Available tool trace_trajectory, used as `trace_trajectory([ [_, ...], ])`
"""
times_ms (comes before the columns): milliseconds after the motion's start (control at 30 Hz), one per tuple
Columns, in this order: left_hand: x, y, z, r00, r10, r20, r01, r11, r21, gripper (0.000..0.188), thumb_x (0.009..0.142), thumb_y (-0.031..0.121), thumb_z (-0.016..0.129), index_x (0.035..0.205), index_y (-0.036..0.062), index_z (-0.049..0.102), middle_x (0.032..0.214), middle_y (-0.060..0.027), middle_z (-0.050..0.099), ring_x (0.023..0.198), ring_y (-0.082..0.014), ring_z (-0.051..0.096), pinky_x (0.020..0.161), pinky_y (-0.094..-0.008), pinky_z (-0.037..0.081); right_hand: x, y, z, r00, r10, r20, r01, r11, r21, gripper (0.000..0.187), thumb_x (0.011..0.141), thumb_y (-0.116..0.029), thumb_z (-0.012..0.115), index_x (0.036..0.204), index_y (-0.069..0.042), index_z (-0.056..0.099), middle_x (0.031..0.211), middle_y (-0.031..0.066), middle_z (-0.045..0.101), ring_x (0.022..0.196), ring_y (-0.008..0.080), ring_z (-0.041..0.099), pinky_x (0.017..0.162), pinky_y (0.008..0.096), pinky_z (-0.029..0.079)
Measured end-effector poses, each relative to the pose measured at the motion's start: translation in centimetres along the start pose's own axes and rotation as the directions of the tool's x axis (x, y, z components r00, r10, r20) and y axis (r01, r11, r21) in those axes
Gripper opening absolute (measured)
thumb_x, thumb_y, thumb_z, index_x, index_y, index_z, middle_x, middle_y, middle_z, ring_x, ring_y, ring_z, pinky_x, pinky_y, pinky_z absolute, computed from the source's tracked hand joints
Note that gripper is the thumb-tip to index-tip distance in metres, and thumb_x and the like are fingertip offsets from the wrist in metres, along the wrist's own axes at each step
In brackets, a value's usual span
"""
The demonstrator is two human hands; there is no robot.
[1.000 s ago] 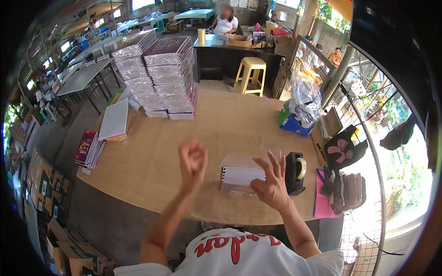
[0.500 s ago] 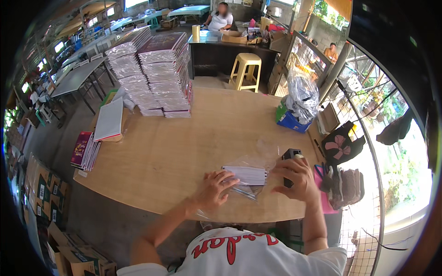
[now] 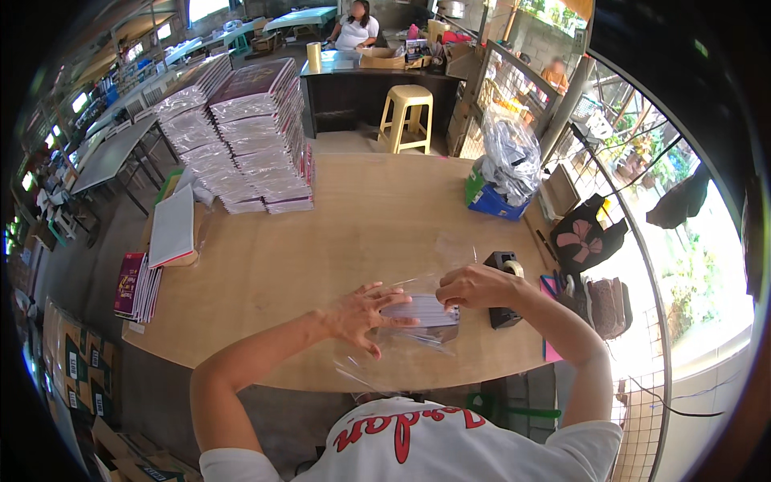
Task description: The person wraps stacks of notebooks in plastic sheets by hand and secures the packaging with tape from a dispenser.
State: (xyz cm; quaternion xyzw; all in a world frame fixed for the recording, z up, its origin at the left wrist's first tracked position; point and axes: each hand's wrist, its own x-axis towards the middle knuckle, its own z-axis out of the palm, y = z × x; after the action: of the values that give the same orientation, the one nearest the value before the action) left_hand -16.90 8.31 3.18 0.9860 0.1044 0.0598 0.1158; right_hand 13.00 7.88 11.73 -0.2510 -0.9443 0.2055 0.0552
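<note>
A small white stack [image 3: 430,309], its edges showing thin layers, lies on the table inside clear plastic wrap [image 3: 377,353]. My left hand [image 3: 363,316] is open, its fingers spread flat over the stack's left end and the plastic. At the stack's upper right, the fingers of my right hand [image 3: 478,287] are curled into a pinch against the wrap. Whatever sits between those fingertips is too small to make out. Just beyond my right wrist stands a black tape dispenser [image 3: 504,317] with a roll of tape, partly covered by my forearm.
Two tall piles of plastic-wrapped books [image 3: 257,136] stand at the table's far left. Several purple booklets [image 3: 136,285] and a white pad [image 3: 173,229] lie nearer. A blue-green box [image 3: 494,197] stuffed with plastic stands far right. Beyond the table are a yellow stool [image 3: 407,112] and a seated person [image 3: 355,32].
My right hand has moved left from the tape dispenser to the wrapped stack and closed into a pinch. My left hand has spread flatter over the plastic. The whole view has shifted slightly.
</note>
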Motion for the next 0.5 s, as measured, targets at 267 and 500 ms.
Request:
trace_trajectory([
  [267, 1.7, 1.1, -0.6, 0.999, -0.008, 0.039, 0.010, 0.998, -0.058, 0.100, 0.057, 0.069, 0.076, 0.146, 0.0479, 0.035, 0.156, -0.0140, 0.023, 0.146, -0.0379, 0.019, 0.117, -0.0587, 0.020, 2.3, 0.7, 2.9, 0.950, -0.035, -0.310, 0.033, 0.999, -0.013, 0.015, 0.063, -0.020, 0.082, 0.073, -0.018, 0.071, 0.121, 0.0060, 0.053, 0.114, 0.0309, 0.051, 0.084, 0.0462, 0.049],
  [500, 1.7, 0.4, 0.3, 0.993, -0.026, 0.111, 0.025, 1.000, 0.012, 0.097, 0.056, 0.072, 0.074, 0.142, 0.0381, 0.048, 0.157, -0.0162, 0.021, 0.147, -0.0404, 0.014, 0.115, -0.0615, 0.021, 3.4, 1.8, 5.5, 0.916, -0.018, -0.402, -0.015, 0.997, -0.080, 0.017, 0.060, -0.015, 0.084, 0.072, -0.020, 0.072, 0.142, 0.0115, 0.043, 0.133, 0.0387, 0.038, 0.103, 0.0498, 0.040],
])
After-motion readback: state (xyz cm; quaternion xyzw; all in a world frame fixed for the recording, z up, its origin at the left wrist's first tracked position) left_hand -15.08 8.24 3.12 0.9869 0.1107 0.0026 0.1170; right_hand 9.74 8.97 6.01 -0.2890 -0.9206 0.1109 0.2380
